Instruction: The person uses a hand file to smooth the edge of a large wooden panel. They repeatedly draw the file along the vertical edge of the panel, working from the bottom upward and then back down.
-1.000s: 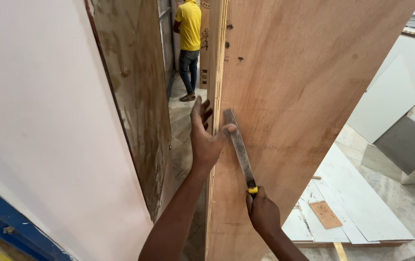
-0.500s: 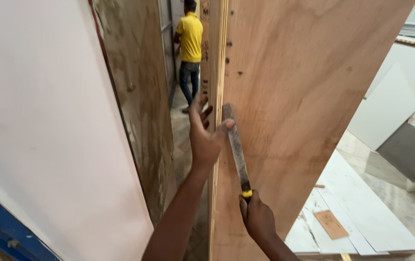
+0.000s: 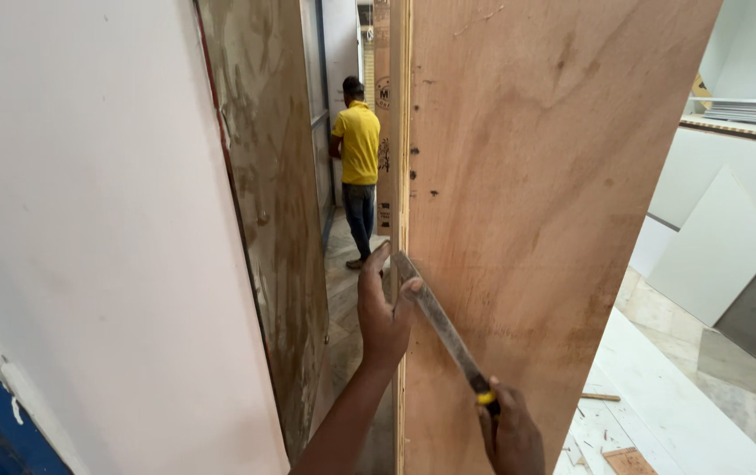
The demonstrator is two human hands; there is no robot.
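The right hand (image 3: 511, 433), nearest and low against the plywood sheet (image 3: 536, 220), has its fingers closed round the handle of a flat file (image 3: 442, 324). The file slants up across the sheet's face to its left edge. There the left hand (image 3: 381, 310) holds that edge, thumb pressed on the file's tip. Beyond the sheet, down the aisle, a person in a yellow shirt (image 3: 358, 141) stands facing away.

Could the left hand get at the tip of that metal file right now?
Probably yes. The left hand grips the plywood board's edge with its thumb beside the file's tip, and nothing lies between them.
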